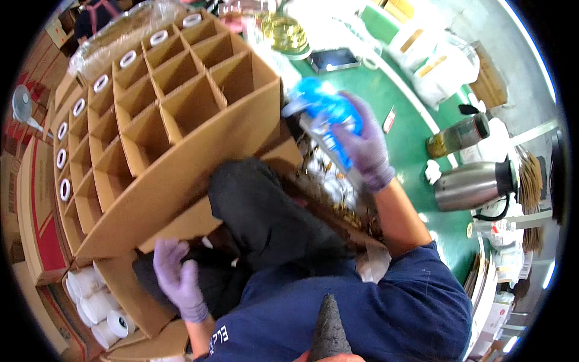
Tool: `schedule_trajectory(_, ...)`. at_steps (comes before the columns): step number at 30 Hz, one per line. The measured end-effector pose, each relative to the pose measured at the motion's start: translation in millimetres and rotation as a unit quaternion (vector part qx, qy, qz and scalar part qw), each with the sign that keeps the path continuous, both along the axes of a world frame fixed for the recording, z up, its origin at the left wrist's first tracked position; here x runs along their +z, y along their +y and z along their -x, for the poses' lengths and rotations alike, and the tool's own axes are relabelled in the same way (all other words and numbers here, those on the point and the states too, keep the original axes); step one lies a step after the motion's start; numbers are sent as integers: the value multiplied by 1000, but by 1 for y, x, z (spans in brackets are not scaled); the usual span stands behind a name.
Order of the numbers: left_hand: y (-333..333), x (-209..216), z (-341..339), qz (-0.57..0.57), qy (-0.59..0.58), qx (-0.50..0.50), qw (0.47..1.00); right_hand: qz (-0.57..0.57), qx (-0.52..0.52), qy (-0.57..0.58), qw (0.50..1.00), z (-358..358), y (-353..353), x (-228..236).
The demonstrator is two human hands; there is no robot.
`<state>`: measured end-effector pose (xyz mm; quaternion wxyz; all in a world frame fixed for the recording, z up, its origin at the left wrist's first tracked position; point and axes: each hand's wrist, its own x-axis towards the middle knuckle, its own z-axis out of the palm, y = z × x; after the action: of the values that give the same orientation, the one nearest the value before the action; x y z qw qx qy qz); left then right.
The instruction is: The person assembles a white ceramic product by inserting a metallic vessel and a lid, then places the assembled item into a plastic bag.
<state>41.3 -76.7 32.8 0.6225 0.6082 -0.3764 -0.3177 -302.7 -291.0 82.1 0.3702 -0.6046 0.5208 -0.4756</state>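
Observation:
My right hand (365,145), in a thin purple glove, is closed on a shiny blue plastic bundle (332,111) at the green table's near edge. Motion blurs the bundle, so its exact kind is unclear. My left hand (175,274), gloved alike, hovers low on the left above my dark trousers, with thumb and fingers apart and nothing in it. Ahead of it tilts a large cardboard box (199,157) split by dividers into several square cells. Along its far left row sit white spools (128,58), their round ends facing up; the other visible cells hold none.
More white spools (96,304) lie in a carton at lower left. On the green table (410,157) are a phone (333,60), a coil of gold wire (283,33), a glass jar (458,136) and a steel jug (473,186). A tray of small metal parts (329,175) stands beside my right forearm.

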Motion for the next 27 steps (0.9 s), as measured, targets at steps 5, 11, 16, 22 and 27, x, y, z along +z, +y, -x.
schedule_trajectory(5, -22, 6, 40, 127, -246, -250, 928, -57, 474, 186, 859, -93, 100, -7)
schedule_trajectory(11, -34, 0, 69, 30, -237, -250, 938, 7, 336, 150, 930, -57, 157, -48)
schedule_trajectory(16, -41, -4, 102, -83, 38, -350, 932, -38, 42, 229, 972, 58, 208, -134)
schedule_trajectory(22, -48, 21, 76, -30, -96, -385, 918, -476, -279, 155, 819, 254, 484, -323)
schedule_trajectory(27, -34, 62, 150, 127, 20, -588, 799, -441, -389, 108, 802, 401, 534, -410)
